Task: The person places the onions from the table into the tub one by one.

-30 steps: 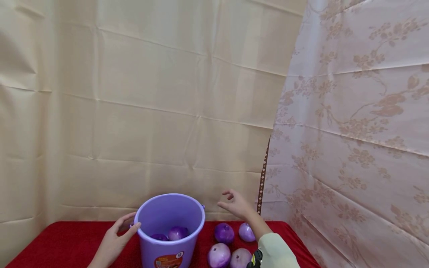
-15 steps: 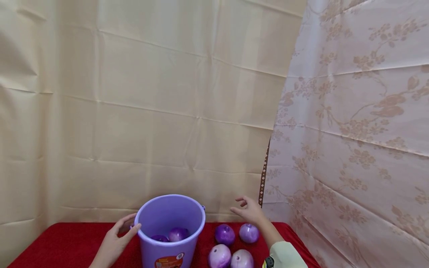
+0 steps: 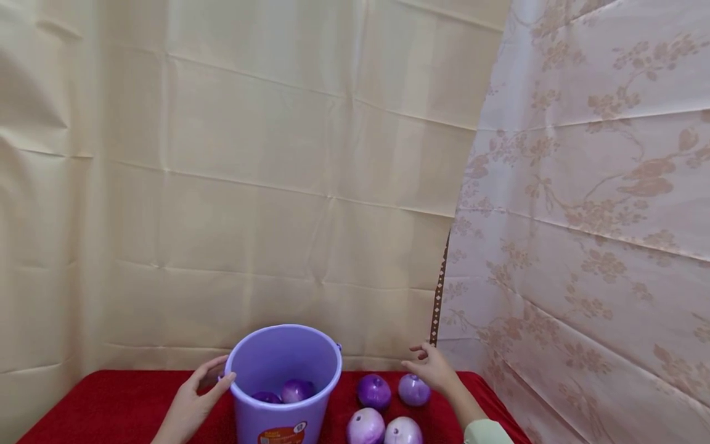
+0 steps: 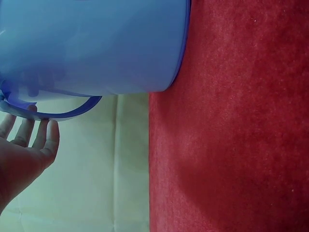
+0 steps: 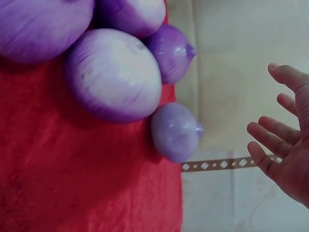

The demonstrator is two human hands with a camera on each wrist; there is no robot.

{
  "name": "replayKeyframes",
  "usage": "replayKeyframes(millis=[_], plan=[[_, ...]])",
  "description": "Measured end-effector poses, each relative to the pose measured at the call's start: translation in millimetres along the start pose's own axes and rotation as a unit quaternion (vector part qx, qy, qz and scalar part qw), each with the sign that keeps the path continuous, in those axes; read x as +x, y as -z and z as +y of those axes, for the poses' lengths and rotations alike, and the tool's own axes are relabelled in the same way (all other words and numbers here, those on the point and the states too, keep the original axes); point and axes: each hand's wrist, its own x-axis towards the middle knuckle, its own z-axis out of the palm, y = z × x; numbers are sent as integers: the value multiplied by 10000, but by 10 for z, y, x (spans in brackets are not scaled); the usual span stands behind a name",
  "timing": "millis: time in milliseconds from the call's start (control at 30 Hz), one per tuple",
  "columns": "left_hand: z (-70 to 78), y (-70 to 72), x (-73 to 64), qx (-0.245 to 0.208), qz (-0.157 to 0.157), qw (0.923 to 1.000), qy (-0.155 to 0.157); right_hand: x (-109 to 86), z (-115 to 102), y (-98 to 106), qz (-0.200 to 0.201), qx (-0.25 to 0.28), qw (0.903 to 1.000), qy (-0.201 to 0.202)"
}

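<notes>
A purple bucket point(image 3: 285, 376) stands upright, with purple onions point(image 3: 297, 390) inside. My left hand point(image 3: 191, 401) holds its left rim, the thumb over the edge. In the left wrist view, the fingers of my left hand point(image 4: 29, 150) touch the bucket's handle point(image 4: 72, 113). My right hand point(image 3: 435, 370) hovers above and behind a pale purple onion point(image 3: 414, 390), its fingers spread and loosely bent, holding nothing. Beside that onion sits a darker onion point(image 3: 374, 391). Two whitish-purple onions point(image 3: 366, 425) lie nearer. The right wrist view shows a gap between hand and pale onion point(image 5: 176, 133).
A red cloth point(image 3: 133, 401) covers the table. Behind it hangs a beige curtain point(image 3: 249, 216), and a floral curtain point(image 3: 582, 216) hangs on the right. Another large onion point(image 5: 41, 29) shows in the right wrist view's upper left corner.
My right hand has moved away from the bucket, rightward and down toward the pale onion. The left hand stays on the rim.
</notes>
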Motion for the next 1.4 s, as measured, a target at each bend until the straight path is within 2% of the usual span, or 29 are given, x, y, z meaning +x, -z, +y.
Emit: replayKeyframes(millis=[200, 333, 567, 1000, 1233, 1400], plan=[[16, 8, -4, 6, -6, 10000, 23, -54, 174, -24, 139, -60, 9998, 86], [21, 8, -6, 11, -17, 10000, 48, -90, 317, -65, 251, -298, 9990, 200], [47, 12, 4, 48, -132, 9994, 311, -155, 499, -149, 260, -605, 9978, 83], [37, 7, -3, 13, -62, 9997, 222, -208, 690, -323, 235, -886, 9951, -366], [25, -10, -13, -42, 41, 9999, 95, -218, 757, -420, 178, -890, 9952, -367], [29, -6, -9, -88, 27, 9997, 205, -214, 758, -447, 156, -822, 9957, -390]])
